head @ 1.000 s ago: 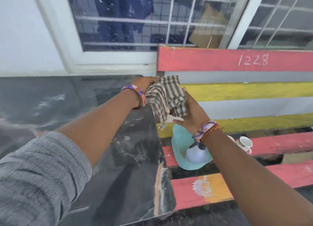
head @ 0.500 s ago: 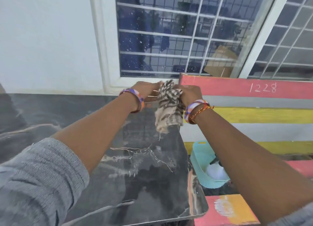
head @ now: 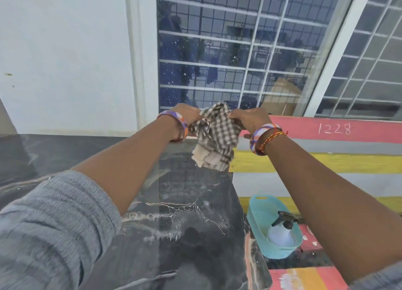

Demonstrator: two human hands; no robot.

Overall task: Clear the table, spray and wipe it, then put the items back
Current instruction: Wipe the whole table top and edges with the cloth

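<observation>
A brown and cream checked cloth hangs in the air above the far right corner of the dark marble table. My left hand grips its upper left edge and my right hand grips its upper right edge, so the cloth is stretched between them. Wet streaks and suds lie on the tabletop below. A white spray bottle with a black trigger head stands in a teal basket on the bench to the right of the table.
A slatted bench painted pink, grey and yellow, marked 1228, stands against the table's right side. A barred window and a white wall close off the far side.
Both hands have lifted the cloth from over the basket and drawn it apart at its top edge. The view has tilted up; the white cup on the bench has left the frame.
</observation>
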